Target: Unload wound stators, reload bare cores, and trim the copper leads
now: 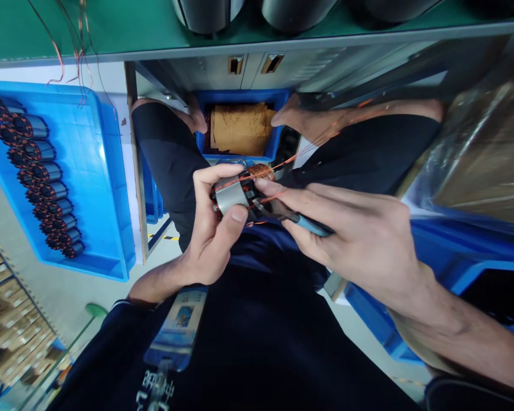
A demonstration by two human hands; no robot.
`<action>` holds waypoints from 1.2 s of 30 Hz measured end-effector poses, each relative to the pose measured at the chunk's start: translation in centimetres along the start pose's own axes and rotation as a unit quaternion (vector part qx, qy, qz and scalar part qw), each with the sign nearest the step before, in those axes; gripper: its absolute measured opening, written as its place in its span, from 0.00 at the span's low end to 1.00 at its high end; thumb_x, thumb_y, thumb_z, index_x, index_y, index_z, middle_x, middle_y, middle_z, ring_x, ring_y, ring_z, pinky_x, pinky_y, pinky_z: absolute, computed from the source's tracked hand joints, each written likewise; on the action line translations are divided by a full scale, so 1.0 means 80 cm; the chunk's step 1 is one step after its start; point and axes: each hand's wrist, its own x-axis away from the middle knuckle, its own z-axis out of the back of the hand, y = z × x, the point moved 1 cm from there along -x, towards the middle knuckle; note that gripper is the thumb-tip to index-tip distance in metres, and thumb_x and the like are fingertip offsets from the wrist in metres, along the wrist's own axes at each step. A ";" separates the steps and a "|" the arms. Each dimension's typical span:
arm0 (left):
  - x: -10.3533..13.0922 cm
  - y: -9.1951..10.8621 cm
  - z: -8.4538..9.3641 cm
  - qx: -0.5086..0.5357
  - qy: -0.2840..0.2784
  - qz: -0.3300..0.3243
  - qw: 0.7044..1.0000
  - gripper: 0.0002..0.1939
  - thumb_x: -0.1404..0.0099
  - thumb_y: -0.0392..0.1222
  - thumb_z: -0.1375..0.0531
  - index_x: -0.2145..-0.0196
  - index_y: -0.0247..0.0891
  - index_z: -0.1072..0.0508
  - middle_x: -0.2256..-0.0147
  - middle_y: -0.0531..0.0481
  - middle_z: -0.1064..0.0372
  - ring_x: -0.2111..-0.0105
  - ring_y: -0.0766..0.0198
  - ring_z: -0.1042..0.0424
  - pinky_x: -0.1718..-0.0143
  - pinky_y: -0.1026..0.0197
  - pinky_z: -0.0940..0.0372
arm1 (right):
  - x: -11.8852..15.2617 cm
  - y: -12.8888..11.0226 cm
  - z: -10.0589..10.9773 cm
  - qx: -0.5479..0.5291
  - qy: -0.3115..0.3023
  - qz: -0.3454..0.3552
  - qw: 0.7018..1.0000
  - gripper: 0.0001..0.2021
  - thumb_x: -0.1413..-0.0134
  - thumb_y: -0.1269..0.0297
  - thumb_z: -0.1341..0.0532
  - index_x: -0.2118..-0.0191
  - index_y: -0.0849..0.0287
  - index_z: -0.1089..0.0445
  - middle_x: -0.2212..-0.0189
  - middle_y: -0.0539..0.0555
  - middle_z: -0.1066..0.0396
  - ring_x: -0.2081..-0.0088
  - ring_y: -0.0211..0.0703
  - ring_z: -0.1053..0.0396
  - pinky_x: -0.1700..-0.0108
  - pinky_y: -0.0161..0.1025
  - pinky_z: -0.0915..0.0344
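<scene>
A motor stator (231, 195) with a silver metal body and copper windings lies sideways in my left hand (212, 234). The thumb presses its near side and the fingers curl round the far side. My right hand (351, 228) grips a pair of pliers (310, 222) with dark jaws and blue-grey handles. The pliers' jaws are at the stator's right end, among wires; whether they bite on one I cannot tell. Right fingertips touch the winding there. Loose copper wires (308, 149) run from the stator up to the right.
At left, a blue tray (85, 171) holds rows of several stators (47, 171). Below the green bench (124, 28), a blue bin (242, 155) with brown cardboard (240, 128) sits between the legs. Dark cylinders (297, 11) stand on the bench. Blue crates (377, 314) are at right.
</scene>
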 end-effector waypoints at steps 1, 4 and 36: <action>-0.001 -0.003 0.000 0.006 0.007 -0.001 1.000 0.20 0.06 0.56 0.34 0.23 0.69 0.27 0.26 0.46 0.30 0.39 0.50 0.15 0.50 0.50 0.10 | -0.001 0.001 -0.003 -0.024 0.006 -0.003 1.000 0.37 0.21 0.74 0.29 0.17 0.30 0.20 0.41 0.46 0.07 0.44 0.53 0.06 0.39 0.47 0.08; -0.006 -0.007 -0.002 0.018 0.021 -0.023 0.999 0.19 0.10 0.57 0.30 0.29 0.66 0.27 0.27 0.47 0.29 0.28 0.47 0.18 0.34 0.45 0.11 | -0.004 0.005 -0.010 -0.064 0.024 -0.019 0.997 0.36 0.21 0.76 0.30 0.18 0.33 0.19 0.34 0.46 0.08 0.40 0.54 0.07 0.33 0.49 0.09; 0.009 0.006 0.148 -0.035 0.098 -0.070 0.992 0.26 0.14 0.51 0.23 0.25 0.57 0.20 0.42 0.50 0.18 0.54 0.65 0.16 0.53 0.65 0.18 | 0.000 0.053 -0.054 -0.002 0.069 -0.083 0.994 0.21 0.17 0.59 0.27 0.26 0.45 0.11 0.43 0.56 0.06 0.47 0.62 0.05 0.38 0.51 0.10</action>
